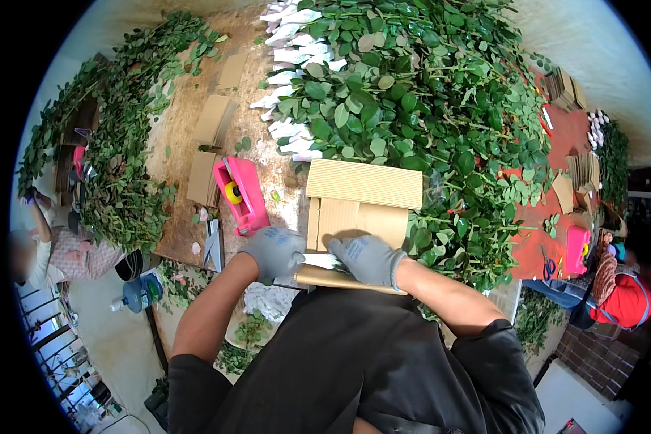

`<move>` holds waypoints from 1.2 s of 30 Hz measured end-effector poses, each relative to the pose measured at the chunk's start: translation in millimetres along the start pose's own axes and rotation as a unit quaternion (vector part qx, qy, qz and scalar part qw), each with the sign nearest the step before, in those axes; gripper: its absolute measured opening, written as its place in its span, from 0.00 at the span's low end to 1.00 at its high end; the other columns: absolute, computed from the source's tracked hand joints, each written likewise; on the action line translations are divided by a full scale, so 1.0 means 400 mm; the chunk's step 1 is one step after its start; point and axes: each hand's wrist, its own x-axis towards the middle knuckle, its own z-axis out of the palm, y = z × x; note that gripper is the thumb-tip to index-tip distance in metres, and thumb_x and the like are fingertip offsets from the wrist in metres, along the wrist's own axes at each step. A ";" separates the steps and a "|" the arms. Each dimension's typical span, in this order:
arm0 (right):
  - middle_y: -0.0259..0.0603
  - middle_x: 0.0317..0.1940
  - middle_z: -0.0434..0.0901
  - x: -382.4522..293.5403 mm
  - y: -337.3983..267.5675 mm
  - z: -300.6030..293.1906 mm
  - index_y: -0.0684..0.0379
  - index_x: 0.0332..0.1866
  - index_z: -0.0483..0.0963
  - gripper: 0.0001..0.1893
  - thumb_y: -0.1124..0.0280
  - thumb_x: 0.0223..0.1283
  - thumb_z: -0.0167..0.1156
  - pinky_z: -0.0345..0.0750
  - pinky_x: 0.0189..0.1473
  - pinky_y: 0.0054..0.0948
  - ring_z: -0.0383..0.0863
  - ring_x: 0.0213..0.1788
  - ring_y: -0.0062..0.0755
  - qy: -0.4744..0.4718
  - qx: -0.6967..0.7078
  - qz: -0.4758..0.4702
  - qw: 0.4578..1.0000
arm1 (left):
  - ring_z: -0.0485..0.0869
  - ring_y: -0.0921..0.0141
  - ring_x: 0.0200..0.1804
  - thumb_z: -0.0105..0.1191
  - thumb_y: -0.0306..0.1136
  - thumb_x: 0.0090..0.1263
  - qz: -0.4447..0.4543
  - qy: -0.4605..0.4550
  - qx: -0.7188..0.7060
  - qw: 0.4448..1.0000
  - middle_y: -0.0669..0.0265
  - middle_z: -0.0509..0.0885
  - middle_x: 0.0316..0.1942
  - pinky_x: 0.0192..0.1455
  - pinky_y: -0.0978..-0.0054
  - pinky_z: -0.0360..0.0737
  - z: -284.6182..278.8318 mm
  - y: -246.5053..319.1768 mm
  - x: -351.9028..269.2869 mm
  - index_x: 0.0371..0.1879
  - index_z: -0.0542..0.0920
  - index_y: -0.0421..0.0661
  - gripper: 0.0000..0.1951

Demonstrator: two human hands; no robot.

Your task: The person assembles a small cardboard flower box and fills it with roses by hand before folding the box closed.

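A white sleeve-like wrap (321,260) lies between my two grey-gloved hands over a folded corrugated cardboard sheet (382,219). My left hand (275,255) pinches the wrap's left end. Curled over its right end is my right hand (366,261), which hides what lies under the palm. The ribbed upper flap (363,183) of the cardboard is raised toward the far side, and its near edge (352,279) bends up against my dark clothing. Left of the cardboard stands a pink tape dispenser (244,195) with a yellow-cored roll. Grey scissors (213,247) lie beside it.
Leafy rose stems (412,97) with white-wrapped heads (290,81) pile up beyond the cardboard. Cardboard pieces (205,176) and another foliage heap (127,141) lie leftward. A red table (540,249) is at right. People are at both sides.
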 end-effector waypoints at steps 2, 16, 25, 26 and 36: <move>0.55 0.48 0.85 0.004 -0.003 0.006 0.65 0.69 0.68 0.23 0.73 0.70 0.50 0.84 0.47 0.47 0.88 0.47 0.54 -0.004 -0.005 -0.004 1.000 | 0.87 0.54 0.47 0.56 0.41 0.70 -0.056 0.011 0.062 0.996 0.56 0.88 0.42 0.52 0.54 0.80 0.004 -0.036 -0.037 0.40 0.87 0.49 0.11; 0.49 0.41 0.88 0.015 -0.025 -0.017 0.58 0.59 0.77 0.17 0.65 0.68 0.56 0.83 0.43 0.47 0.89 0.41 0.51 -0.080 -0.044 0.005 0.996 | 0.81 0.61 0.56 0.54 0.38 0.71 0.124 0.262 0.017 0.957 0.61 0.83 0.59 0.56 0.60 0.76 0.141 0.168 -0.046 0.63 0.81 0.48 0.22; 0.53 0.43 0.83 0.300 0.173 -0.458 0.58 0.53 0.73 0.12 0.74 0.66 0.55 0.80 0.46 0.50 0.85 0.44 0.57 0.268 -0.121 0.041 0.955 | 0.82 0.67 0.46 0.53 0.32 0.67 0.132 0.382 0.067 0.912 0.66 0.87 0.51 0.47 0.64 0.77 0.183 0.157 -0.022 0.52 0.85 0.52 0.16; 0.53 0.45 0.83 0.334 0.244 -0.496 0.58 0.54 0.74 0.13 0.72 0.66 0.56 0.81 0.48 0.47 0.85 0.47 0.53 0.274 -0.123 0.092 0.949 | 0.82 0.67 0.46 0.54 0.32 0.66 0.140 0.383 0.064 0.911 0.66 0.87 0.50 0.47 0.65 0.77 0.177 0.158 -0.018 0.52 0.85 0.52 0.15; 0.44 0.50 0.83 0.417 0.467 -0.390 0.56 0.56 0.80 0.15 0.67 0.68 0.57 0.81 0.51 0.41 0.84 0.55 0.43 0.071 -0.286 0.273 0.916 | 0.82 0.68 0.42 0.55 0.33 0.68 0.118 0.348 0.048 0.929 0.71 0.86 0.52 0.44 0.63 0.78 0.176 0.156 -0.017 0.53 0.84 0.55 0.15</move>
